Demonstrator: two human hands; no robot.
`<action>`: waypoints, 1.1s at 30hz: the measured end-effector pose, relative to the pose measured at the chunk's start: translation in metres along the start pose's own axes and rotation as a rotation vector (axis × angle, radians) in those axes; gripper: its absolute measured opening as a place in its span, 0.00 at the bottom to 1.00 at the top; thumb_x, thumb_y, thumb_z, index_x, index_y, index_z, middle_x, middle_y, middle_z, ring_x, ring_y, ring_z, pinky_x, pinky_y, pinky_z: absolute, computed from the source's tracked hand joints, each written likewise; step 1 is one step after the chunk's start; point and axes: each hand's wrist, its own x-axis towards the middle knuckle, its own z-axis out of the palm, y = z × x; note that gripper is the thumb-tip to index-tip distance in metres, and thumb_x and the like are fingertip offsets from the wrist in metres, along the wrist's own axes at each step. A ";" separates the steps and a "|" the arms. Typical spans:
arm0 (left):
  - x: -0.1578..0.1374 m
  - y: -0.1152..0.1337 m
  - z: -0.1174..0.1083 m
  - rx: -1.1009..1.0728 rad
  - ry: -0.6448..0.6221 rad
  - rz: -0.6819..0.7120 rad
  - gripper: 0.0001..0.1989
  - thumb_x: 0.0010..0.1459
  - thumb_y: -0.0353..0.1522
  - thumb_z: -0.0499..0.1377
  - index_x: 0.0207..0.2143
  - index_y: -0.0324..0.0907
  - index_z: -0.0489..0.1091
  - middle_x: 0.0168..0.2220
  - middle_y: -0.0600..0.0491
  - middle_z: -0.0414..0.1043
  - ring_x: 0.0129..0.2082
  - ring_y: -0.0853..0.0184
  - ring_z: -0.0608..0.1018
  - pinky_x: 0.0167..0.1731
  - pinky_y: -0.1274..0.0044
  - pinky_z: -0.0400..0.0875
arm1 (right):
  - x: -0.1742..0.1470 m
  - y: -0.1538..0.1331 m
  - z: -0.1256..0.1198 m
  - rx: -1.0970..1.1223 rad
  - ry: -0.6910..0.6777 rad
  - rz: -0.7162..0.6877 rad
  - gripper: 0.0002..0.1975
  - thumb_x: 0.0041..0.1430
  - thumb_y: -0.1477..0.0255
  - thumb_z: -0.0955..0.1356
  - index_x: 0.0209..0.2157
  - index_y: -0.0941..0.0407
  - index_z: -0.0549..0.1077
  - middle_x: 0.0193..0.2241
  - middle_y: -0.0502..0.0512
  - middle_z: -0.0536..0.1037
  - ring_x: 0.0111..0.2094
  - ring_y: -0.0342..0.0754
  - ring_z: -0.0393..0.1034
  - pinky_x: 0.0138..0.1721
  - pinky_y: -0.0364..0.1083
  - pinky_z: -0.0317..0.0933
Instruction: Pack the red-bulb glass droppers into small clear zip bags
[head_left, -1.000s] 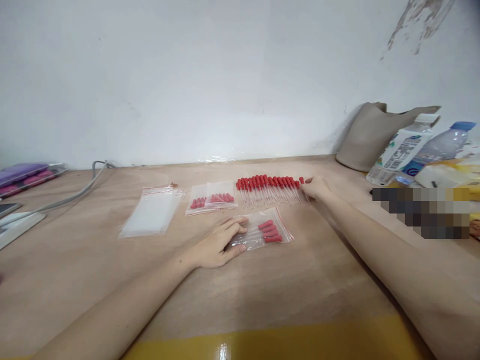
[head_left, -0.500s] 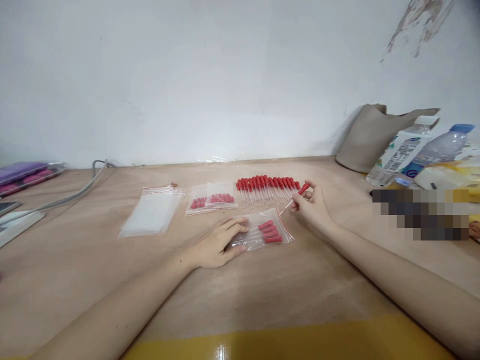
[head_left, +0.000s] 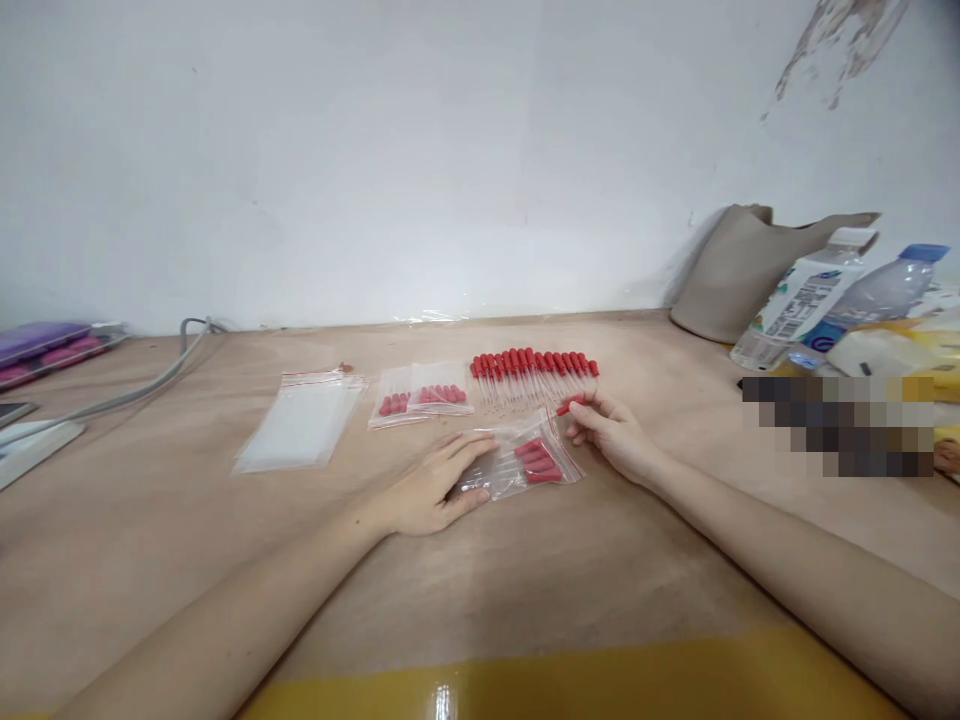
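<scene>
My left hand (head_left: 439,488) rests over the near end of a clear zip-lock bag (head_left: 501,478), its fingers and thumb gripping the two sides. Several droppers with red rubber bulbs (head_left: 541,461) lie inside the bag, bulbs toward its red-lined mouth on the right. Between thumb and fingers, my right hand (head_left: 611,435) pinches another dropper (head_left: 570,405) by its red bulb. Its thin stem points left into the bag's mouth, where plastic partly hides the tip. Just behind, a row of loose red-bulbed droppers (head_left: 525,365) lies side by side.
Two filled bags (head_left: 442,395) overlap behind my left hand. Farther left lies a stack of flat bags (head_left: 296,425). A grey cable (head_left: 150,382) and a purple package (head_left: 45,345) sit at the left edge. Bottles (head_left: 802,300) and a grey-brown container (head_left: 720,280) stand at the back right.
My right hand has moved left and slightly down with the dropper, bringing its stem to the bag's mouth. The mouth edge is raised more. My left hand has stayed on the bag.
</scene>
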 end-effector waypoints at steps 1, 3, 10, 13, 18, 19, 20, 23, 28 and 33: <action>0.000 0.000 0.000 -0.002 -0.002 0.003 0.26 0.62 0.37 0.51 0.60 0.44 0.47 0.59 0.47 0.54 0.58 0.61 0.59 0.56 0.65 0.56 | 0.000 -0.001 -0.004 -0.039 -0.049 0.004 0.16 0.44 0.61 0.70 0.32 0.55 0.64 0.23 0.46 0.70 0.21 0.38 0.63 0.25 0.41 0.60; 0.000 0.000 0.000 -0.007 -0.003 0.005 0.26 0.62 0.36 0.50 0.60 0.43 0.47 0.59 0.47 0.54 0.59 0.60 0.58 0.57 0.65 0.56 | 0.002 -0.002 -0.011 -0.121 -0.151 0.035 0.16 0.45 0.61 0.70 0.32 0.56 0.66 0.18 0.44 0.68 0.18 0.37 0.60 0.21 0.39 0.56; 0.000 -0.001 0.001 -0.005 0.002 -0.004 0.28 0.61 0.36 0.51 0.61 0.45 0.44 0.60 0.47 0.53 0.58 0.59 0.59 0.56 0.63 0.57 | 0.009 0.001 -0.012 -0.243 -0.304 0.050 0.17 0.43 0.61 0.71 0.34 0.57 0.73 0.17 0.44 0.69 0.15 0.36 0.57 0.16 0.38 0.48; 0.000 0.000 0.000 -0.001 -0.005 0.000 0.27 0.62 0.36 0.50 0.61 0.45 0.45 0.60 0.47 0.53 0.58 0.59 0.59 0.56 0.63 0.57 | 0.009 -0.001 -0.007 -0.280 -0.321 0.048 0.17 0.45 0.62 0.70 0.36 0.56 0.75 0.14 0.44 0.67 0.15 0.36 0.56 0.16 0.38 0.49; 0.000 0.001 0.000 0.006 -0.013 -0.009 0.27 0.62 0.37 0.50 0.61 0.45 0.45 0.60 0.47 0.52 0.59 0.60 0.58 0.57 0.64 0.55 | 0.008 -0.003 -0.002 -0.245 -0.255 0.085 0.17 0.43 0.66 0.71 0.37 0.56 0.77 0.14 0.44 0.68 0.16 0.36 0.58 0.17 0.38 0.51; 0.000 0.001 0.000 0.006 -0.014 -0.010 0.27 0.62 0.37 0.50 0.61 0.45 0.45 0.60 0.47 0.52 0.59 0.60 0.58 0.57 0.65 0.55 | 0.009 -0.003 -0.001 -0.233 -0.228 0.105 0.17 0.41 0.67 0.72 0.36 0.57 0.76 0.15 0.45 0.70 0.16 0.36 0.58 0.17 0.38 0.51; 0.000 0.001 0.000 0.006 -0.015 -0.011 0.27 0.62 0.37 0.50 0.61 0.44 0.45 0.60 0.47 0.52 0.59 0.61 0.57 0.57 0.65 0.55 | 0.009 -0.004 0.000 -0.221 -0.202 0.123 0.16 0.40 0.67 0.72 0.34 0.57 0.76 0.15 0.45 0.70 0.16 0.36 0.59 0.16 0.37 0.51; 0.000 0.000 0.000 0.006 -0.009 -0.006 0.27 0.62 0.37 0.50 0.61 0.44 0.46 0.60 0.48 0.52 0.59 0.61 0.58 0.57 0.66 0.55 | 0.009 -0.004 0.003 -0.205 -0.137 0.136 0.14 0.37 0.67 0.73 0.29 0.59 0.74 0.15 0.46 0.71 0.15 0.36 0.59 0.16 0.38 0.52; 0.001 0.000 0.001 0.007 -0.002 0.005 0.27 0.62 0.36 0.50 0.61 0.44 0.46 0.60 0.47 0.52 0.59 0.60 0.58 0.57 0.65 0.55 | 0.011 0.005 0.010 -0.265 -0.038 0.007 0.12 0.40 0.64 0.72 0.24 0.58 0.70 0.17 0.49 0.72 0.17 0.40 0.63 0.18 0.40 0.57; 0.000 0.000 0.001 0.017 -0.006 0.000 0.26 0.62 0.37 0.49 0.61 0.44 0.45 0.60 0.47 0.51 0.59 0.60 0.57 0.57 0.65 0.55 | 0.012 0.015 0.011 -0.405 0.047 -0.125 0.09 0.44 0.66 0.69 0.23 0.58 0.71 0.20 0.53 0.75 0.22 0.45 0.68 0.23 0.44 0.63</action>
